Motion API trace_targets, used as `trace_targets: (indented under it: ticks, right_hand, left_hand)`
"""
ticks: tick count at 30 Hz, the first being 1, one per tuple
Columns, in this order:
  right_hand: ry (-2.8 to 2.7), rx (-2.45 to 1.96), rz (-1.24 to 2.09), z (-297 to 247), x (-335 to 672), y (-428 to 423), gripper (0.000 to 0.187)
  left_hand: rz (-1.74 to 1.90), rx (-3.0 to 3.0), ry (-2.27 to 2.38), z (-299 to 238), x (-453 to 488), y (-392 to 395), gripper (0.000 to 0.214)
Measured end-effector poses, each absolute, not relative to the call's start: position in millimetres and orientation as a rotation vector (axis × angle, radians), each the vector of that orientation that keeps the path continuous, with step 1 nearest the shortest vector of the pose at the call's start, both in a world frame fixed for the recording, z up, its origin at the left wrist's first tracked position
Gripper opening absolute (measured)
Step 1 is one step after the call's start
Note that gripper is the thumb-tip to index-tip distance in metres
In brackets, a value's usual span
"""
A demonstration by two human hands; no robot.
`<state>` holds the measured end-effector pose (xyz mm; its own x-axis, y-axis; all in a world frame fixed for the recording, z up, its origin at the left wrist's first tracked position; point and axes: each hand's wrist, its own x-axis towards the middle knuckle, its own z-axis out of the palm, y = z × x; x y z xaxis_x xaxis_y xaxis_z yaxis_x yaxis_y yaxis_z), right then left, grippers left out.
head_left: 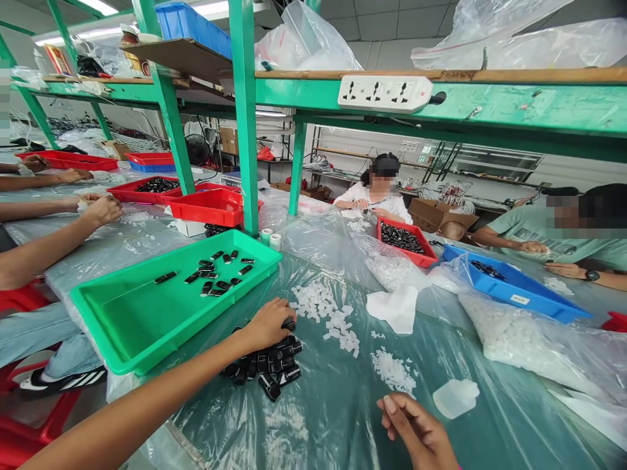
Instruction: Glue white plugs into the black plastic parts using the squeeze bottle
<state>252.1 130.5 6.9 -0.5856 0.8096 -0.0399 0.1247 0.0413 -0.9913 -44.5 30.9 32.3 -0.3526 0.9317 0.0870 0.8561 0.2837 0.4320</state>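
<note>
My left hand (269, 321) reaches over a heap of small black plastic casings (272, 362) on the table. Its fingers are closed around one black casing (289, 323) at the heap's upper edge. My right hand (414, 427) is at the bottom of the view, palm inward, fingers loosely curled with nothing visible in them. Just beyond it lies a pile of tiny white pieces (393, 371). Larger white pieces (318, 301) are spread to the right of my left hand. A small translucent white bottle (455, 398) lies on its side to the right.
A green tray (127, 372) with several black casings stands at the left. A white sheet (394, 310), a bag of white pieces (519, 333), a blue tray (543, 303) and a red tray (431, 259) lie rightward. A green post (243, 130) rises behind; co-workers sit around.
</note>
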Motion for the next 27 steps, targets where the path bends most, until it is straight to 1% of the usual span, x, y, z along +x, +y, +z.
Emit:
trace_targets:
  ticks: [3, 5, 10, 15, 19, 21, 24, 27]
  right_hand:
    - [-1.872, -0.938, 1.613, 7.5, 254.0, 134.2, 0.037]
    - [-1.949, -0.930, 1.570, 9.1, 255.8, 135.8, 0.039]
    - [-2.142, -0.918, 1.192, 20.7, 261.5, 134.9, 0.032]
    - [-2.239, -0.854, 0.967, 28.5, 264.1, 137.1, 0.024]
    - [-2.246, -0.820, 0.715, 28.4, 271.4, 144.9, 0.018]
    - [-2.183, -0.833, 0.570, 30.6, 278.9, 149.9, 0.017]
    - [-2.046, -0.925, 0.349, 38.7, 291.4, 158.5, 0.021]
    - [-1.937, -1.160, 0.158, 49.7, 301.4, 169.4, 0.027]
  left_hand:
    - [0.782, 1.594, 2.286, 33.1, -35.7, 34.5, 0.017]
    - [0.909, 1.539, 2.183, 36.4, -28.0, 38.8, 0.020]
    - [1.112, 1.420, 1.799, 47.5, 0.3, 51.2, 0.037]
    - [1.380, 0.945, 1.263, 57.0, 27.8, 56.5, 0.046]
    - [1.401, 0.872, 1.130, 61.5, 37.7, 57.5, 0.043]
    - [1.377, 0.883, 1.108, 62.1, 39.5, 57.7, 0.043]
    - [1.348, 0.899, 1.080, 59.8, 40.6, 58.6, 0.044]
    - [1.337, 0.921, 1.062, 53.8, 41.6, 60.7, 0.046]
